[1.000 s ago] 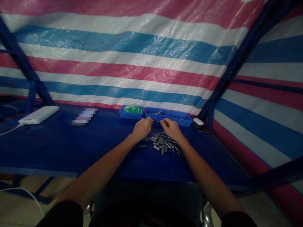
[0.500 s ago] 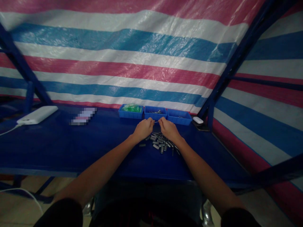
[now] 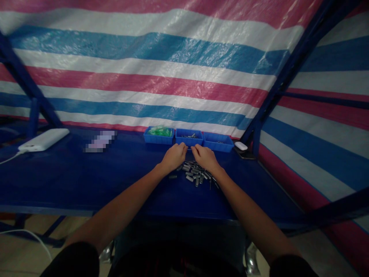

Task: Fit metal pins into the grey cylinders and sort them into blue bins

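My left hand (image 3: 173,156) and my right hand (image 3: 203,157) meet fingertip to fingertip above a heap of several small grey metal sleeves and pins (image 3: 196,174) on the blue table (image 3: 86,181). Both hands are closed in a pinch. In the earlier frames a thin metal pin ran between them; now the fingers hide it. Just behind the hands stand three blue trays: the left tray (image 3: 158,135) holds green parts, the middle tray (image 3: 189,137) holds grey metal parts, the right tray (image 3: 217,142) looks nearly bare.
A white power bank (image 3: 43,139) with a cable lies at the table's far left, a blurred flat item (image 3: 99,141) beside it. A small white object (image 3: 241,146) sits right of the trays. Striped tarpaulin (image 3: 150,73) and blue frame posts (image 3: 276,88) enclose the table.
My hands have come together: the gap between the fingertips, where a thin pin showed, has closed. Both hands shifted slightly away from me.
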A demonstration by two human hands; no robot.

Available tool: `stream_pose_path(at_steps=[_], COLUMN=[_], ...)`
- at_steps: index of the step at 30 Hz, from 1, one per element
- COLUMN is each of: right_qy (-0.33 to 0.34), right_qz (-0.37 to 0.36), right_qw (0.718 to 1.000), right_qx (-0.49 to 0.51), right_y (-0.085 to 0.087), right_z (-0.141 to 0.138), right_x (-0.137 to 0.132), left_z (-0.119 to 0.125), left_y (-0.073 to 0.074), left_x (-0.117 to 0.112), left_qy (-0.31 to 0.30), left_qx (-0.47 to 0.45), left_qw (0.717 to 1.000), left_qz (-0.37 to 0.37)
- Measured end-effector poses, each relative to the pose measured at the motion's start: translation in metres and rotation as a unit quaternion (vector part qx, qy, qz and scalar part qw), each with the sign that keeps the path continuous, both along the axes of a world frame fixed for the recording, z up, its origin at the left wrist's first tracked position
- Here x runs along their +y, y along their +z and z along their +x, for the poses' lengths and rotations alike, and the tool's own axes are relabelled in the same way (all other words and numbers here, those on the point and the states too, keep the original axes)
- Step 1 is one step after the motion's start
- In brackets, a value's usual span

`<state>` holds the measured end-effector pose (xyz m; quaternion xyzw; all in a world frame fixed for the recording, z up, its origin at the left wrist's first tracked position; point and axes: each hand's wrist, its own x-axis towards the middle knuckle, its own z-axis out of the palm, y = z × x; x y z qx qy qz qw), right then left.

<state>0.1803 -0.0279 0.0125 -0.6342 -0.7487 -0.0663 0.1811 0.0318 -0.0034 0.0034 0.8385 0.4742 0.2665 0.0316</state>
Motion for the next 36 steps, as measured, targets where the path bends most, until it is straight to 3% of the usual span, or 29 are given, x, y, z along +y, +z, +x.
stream_pose_path(at_steps=[5,8,11,13,15,18,21,26,32,36], right_qy=[0.019,0.013,-0.091,-0.161,-0.181,-0.131,-0.004,0.129,0.156,0.123], right_qz=[0.043,0.119,0.204,0.208,0.178,0.130,0.052,-0.048,-0.054,-0.052], right_qw=[0.997,0.989,0.967,0.956,0.960,0.976,0.990,0.987,0.986,0.990], right_qx=[0.055,0.090,0.123,0.128,0.122,0.120,0.130,0.080,0.016,-0.038], right_y=[0.003,0.013,0.024,0.025,0.020,0.008,-0.001,-0.006,-0.007,-0.008], right_z=[0.007,0.024,0.049,0.064,0.073,0.070,0.049,0.015,0.006,0.005], right_x=[0.001,0.006,0.016,0.023,0.027,0.024,0.017,0.008,0.001,0.001], left_z=[-0.003,-0.011,-0.018,-0.019,-0.017,-0.011,-0.009,-0.012,-0.012,-0.012], left_y=[0.001,-0.002,-0.007,-0.009,-0.008,-0.006,-0.004,-0.004,-0.005,-0.004], left_x=[0.005,0.011,0.016,0.016,0.014,0.009,0.006,0.008,0.013,0.013], left_qy=[-0.036,-0.077,-0.102,-0.108,-0.111,-0.097,-0.079,-0.083,-0.088,-0.092], left_qx=[-0.003,0.041,0.103,0.118,0.115,0.118,0.138,0.154,0.183,0.180], left_qw=[0.999,0.996,0.989,0.986,0.986,0.987,0.987,0.984,0.979,0.979], left_qz=[-0.004,-0.018,-0.031,-0.036,-0.038,-0.040,-0.038,-0.028,0.008,0.002])
